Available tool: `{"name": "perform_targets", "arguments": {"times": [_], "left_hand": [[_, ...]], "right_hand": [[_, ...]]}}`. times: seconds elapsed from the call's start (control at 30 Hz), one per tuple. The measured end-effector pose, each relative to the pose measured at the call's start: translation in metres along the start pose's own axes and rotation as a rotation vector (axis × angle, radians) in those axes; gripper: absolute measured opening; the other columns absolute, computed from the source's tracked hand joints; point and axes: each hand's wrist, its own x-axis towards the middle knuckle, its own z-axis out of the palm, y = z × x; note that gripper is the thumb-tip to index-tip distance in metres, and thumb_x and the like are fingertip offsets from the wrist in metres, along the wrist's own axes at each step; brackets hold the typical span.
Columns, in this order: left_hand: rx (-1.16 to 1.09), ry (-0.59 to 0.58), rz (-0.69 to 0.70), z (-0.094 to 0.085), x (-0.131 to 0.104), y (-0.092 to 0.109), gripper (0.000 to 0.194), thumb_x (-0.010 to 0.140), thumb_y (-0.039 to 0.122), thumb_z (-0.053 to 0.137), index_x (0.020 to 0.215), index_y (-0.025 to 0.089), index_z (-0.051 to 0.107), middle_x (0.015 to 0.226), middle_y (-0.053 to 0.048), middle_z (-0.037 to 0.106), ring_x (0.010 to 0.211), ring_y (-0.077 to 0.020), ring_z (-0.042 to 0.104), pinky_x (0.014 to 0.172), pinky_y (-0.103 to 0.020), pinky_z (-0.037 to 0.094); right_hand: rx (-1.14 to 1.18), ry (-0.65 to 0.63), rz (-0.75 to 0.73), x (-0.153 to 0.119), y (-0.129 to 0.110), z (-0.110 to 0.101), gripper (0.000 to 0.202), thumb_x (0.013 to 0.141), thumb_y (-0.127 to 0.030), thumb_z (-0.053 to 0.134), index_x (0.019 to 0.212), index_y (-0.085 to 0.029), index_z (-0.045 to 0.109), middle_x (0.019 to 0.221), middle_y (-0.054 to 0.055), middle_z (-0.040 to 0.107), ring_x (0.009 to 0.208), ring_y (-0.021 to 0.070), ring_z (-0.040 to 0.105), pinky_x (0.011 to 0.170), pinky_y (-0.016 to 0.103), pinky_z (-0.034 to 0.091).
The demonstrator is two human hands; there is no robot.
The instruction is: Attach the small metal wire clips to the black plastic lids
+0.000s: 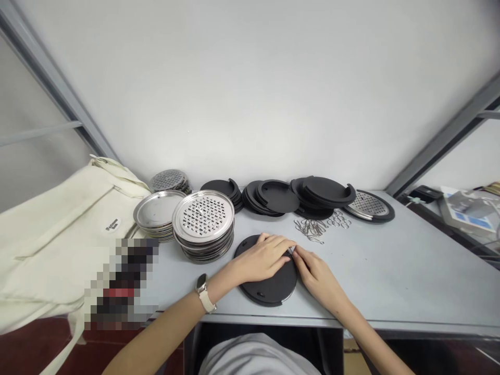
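Note:
A round black disc [269, 286] lies flat near the table's front edge, with small holes in its face. My left hand [267, 258] rests over the disc's upper part, its fingertips pressed together at the right rim. Against that same rim my right hand [316, 273] has its fingertips brought together, touching the left ones. A small piece of metal wire [290, 250] shows between the two hands; which hand grips it is hard to tell. Behind the disc is a pile of bent wire hooks [310, 228].
Perforated metal discs [203, 217] stand stacked at the left, beside plain metal lids [159, 209]. Black discs [328, 191] are piled along the wall, with an assembled black-rimmed grater [369, 205] to their right. A cream bag [58, 234] leans at the far left.

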Motion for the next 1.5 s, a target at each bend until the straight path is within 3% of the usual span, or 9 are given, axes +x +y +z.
{"name": "perform_targets", "arguments": {"times": [0.97,1.5], "left_hand": [[-0.08,0.004,-0.003,0.0024,-0.0002,-0.0033,0.032,0.095,0.018,0.037,0.127,0.022,0.037,0.119,-0.007,0.057,0.114,-0.018,0.051,0.097,-0.034,0.03],[-0.119,0.019,0.01,0.0013,0.0006,-0.0018,0.027,0.094,0.014,0.038,0.121,0.02,0.04,0.118,-0.007,0.058,0.112,-0.0182,0.053,0.098,-0.033,0.032]], "right_hand": [[-0.016,0.02,0.014,-0.0008,-0.0012,-0.001,0.026,0.092,-0.029,0.034,0.079,-0.02,0.054,0.073,0.005,0.064,0.068,0.021,0.058,0.065,0.03,0.044],[-0.058,0.027,-0.015,-0.0009,-0.0009,0.0014,0.025,0.092,-0.028,0.034,0.081,-0.02,0.054,0.076,0.006,0.064,0.072,0.0216,0.059,0.067,0.03,0.043]]}}
